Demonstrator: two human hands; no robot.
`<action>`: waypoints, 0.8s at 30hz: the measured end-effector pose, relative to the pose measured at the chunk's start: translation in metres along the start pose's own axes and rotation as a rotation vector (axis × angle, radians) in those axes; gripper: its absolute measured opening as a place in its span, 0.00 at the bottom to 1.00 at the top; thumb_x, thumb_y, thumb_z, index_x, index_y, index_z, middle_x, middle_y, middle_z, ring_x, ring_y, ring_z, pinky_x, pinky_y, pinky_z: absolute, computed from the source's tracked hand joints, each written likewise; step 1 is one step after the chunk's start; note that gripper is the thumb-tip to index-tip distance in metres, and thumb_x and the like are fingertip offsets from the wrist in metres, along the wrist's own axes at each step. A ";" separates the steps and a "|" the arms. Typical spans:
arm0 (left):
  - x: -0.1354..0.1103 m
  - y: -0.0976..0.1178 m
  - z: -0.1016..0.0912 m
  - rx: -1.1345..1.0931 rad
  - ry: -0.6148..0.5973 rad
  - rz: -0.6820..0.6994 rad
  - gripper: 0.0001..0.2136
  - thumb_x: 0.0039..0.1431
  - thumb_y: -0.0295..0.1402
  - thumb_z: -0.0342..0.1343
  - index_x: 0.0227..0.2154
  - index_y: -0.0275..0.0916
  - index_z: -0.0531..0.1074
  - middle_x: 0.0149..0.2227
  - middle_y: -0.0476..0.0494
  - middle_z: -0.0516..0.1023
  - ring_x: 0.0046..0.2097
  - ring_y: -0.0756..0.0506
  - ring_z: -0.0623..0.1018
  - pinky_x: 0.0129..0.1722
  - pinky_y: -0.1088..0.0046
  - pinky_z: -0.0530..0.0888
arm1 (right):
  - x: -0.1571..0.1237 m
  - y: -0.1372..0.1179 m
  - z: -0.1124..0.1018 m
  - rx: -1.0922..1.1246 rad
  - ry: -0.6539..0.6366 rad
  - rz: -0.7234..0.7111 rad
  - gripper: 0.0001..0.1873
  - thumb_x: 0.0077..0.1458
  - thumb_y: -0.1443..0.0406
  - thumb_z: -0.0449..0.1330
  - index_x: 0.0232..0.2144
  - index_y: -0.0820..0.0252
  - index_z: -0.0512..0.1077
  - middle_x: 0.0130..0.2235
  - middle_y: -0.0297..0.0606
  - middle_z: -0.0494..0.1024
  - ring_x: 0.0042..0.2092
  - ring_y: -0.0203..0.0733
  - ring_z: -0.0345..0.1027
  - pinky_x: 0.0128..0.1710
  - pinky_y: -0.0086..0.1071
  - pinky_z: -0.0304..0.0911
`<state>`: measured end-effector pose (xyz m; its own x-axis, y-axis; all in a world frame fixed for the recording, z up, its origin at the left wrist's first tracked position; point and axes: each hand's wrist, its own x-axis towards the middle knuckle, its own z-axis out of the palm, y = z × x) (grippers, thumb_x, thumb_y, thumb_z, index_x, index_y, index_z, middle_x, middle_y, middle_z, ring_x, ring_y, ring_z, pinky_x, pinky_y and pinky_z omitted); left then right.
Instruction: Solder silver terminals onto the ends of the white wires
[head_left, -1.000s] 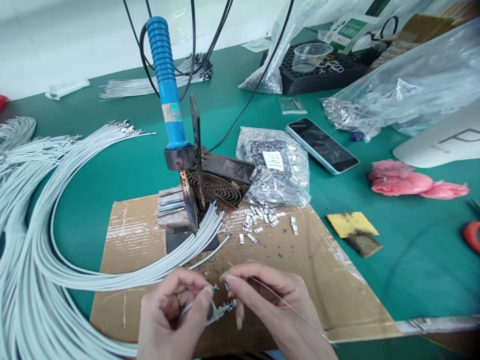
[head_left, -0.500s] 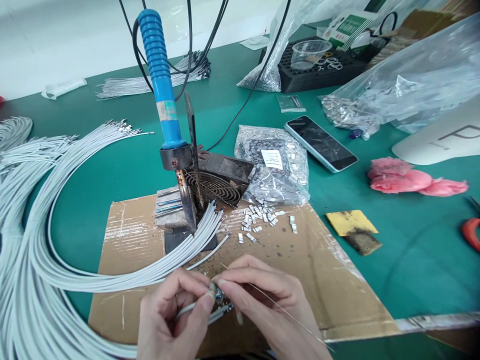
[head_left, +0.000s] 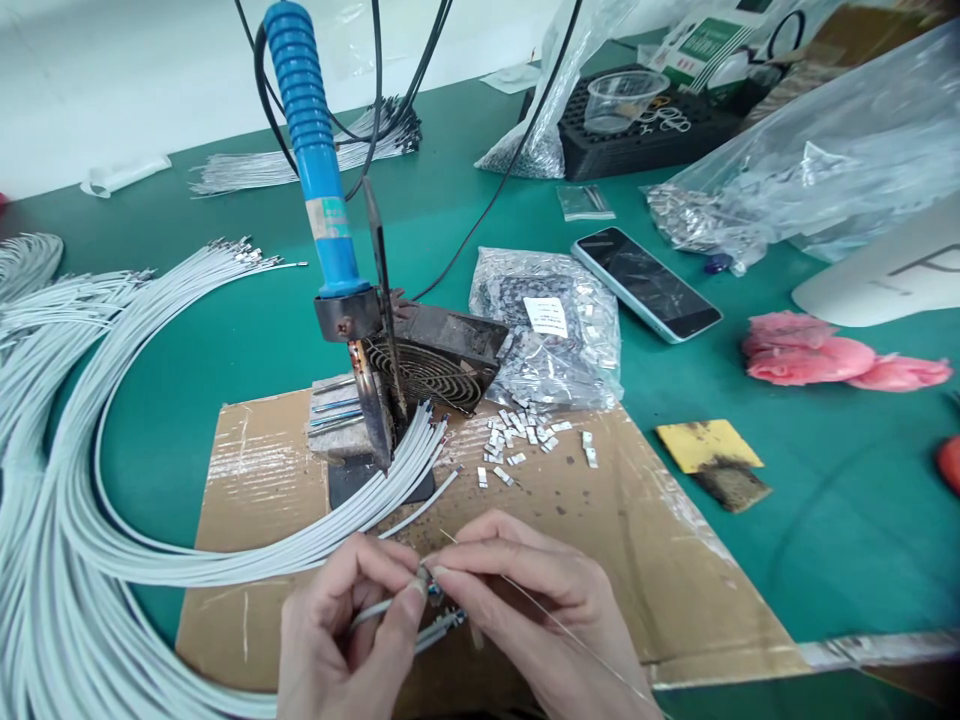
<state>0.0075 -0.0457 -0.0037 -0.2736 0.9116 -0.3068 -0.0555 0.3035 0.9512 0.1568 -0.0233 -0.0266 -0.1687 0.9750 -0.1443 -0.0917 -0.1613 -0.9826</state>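
Observation:
My left hand (head_left: 349,635) is closed, pinching a white cable (head_left: 370,613) close to its end between thumb and forefinger. Against those fingertips, my right hand (head_left: 536,605) pinches too, with a thin solder wire (head_left: 562,625) running through it toward the lower right. What sits right between the fingertips is small and mostly hidden. Below them, more cable ends with bluish-silver tips (head_left: 442,627) lie over the cardboard. Beyond the hands stands a soldering iron (head_left: 307,130) with a blue handle, tip down in its stand. A thick bundle of white cables (head_left: 247,562) curves in from the left.
Small metal terminals (head_left: 517,436) lie scattered on the cardboard sheet (head_left: 585,560). Behind them are a bag of terminals (head_left: 510,310), a small fan (head_left: 442,350) and a phone (head_left: 646,283). To the right lie a yellow sponge (head_left: 709,445) and a pink bundle (head_left: 810,350).
The view has shifted slightly, so things on the right sit a bit further right. Both hands stay nearly where they were, the fingertips still together at the cable end.

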 end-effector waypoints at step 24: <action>0.014 0.001 0.008 0.158 0.140 0.037 0.07 0.48 0.29 0.67 0.19 0.40 0.75 0.29 0.46 0.80 0.30 0.49 0.78 0.22 0.84 0.67 | -0.006 0.003 0.005 -0.307 0.274 -0.097 0.08 0.69 0.63 0.52 0.36 0.51 0.69 0.28 0.28 0.72 0.27 0.36 0.64 0.27 0.26 0.60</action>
<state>0.0111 -0.0305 -0.0074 -0.4040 0.8788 -0.2538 0.1049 0.3202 0.9415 0.1524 -0.0306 -0.0281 0.0977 0.9946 -0.0343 0.2090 -0.0542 -0.9764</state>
